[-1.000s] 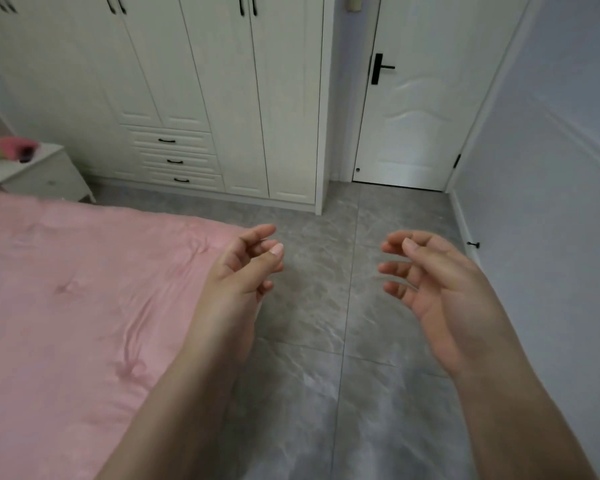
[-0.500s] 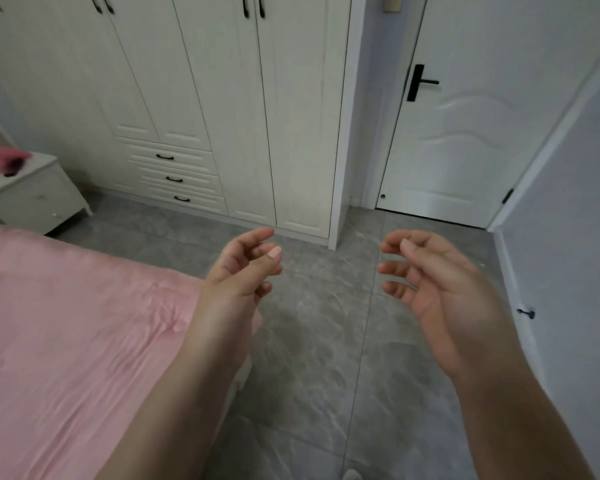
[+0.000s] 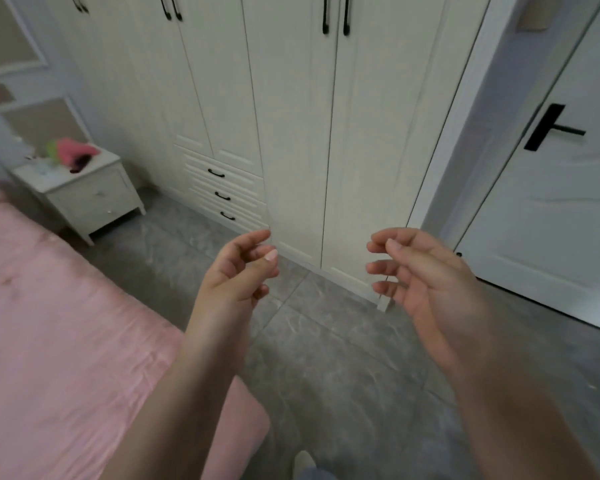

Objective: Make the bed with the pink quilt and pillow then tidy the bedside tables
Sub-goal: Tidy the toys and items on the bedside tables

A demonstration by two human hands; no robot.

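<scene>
Quilt: your pink quilt (image 3: pixel 59 341) covers the bed at the far left of your view, spread fairly flat with soft creases, its near corner ending by the floor beside your left forearm.
Bedside table: a white bedside table (image 3: pixel 94 195) stands past the bed's far edge, near the wardrobe; on its top lies a pink and green bundle (image 3: pixel 71 152) with something dark beside it, too blurred for you to name.
Pillow: you cannot pick out a pillow in this view.
Wardrobe: a cream wardrobe (image 3: pixel 291 116) fills the middle, its tall doors closed, with three small drawers (image 3: pixel 222 195) low on its left part, each with a black handle.
Left hand: your left hand (image 3: pixel 238 271) hovers over the grey floor (image 3: pixel 326 375) just off the bed's edge, fingers loosely curled, thumb near the forefinger, holding nothing and touching nothing.
Right hand: your right hand (image 3: pixel 426 282) hangs level with the left and well apart from it, palm turned inward, fingers relaxed and slightly bent, holding nothing.
Foot: a pale toe (image 3: pixel 303 460) shows at the bottom edge between your arms.
Door: a white door (image 3: pixel 551 209) with a black handle (image 3: pixel 547 129) stands closed at the right.
</scene>
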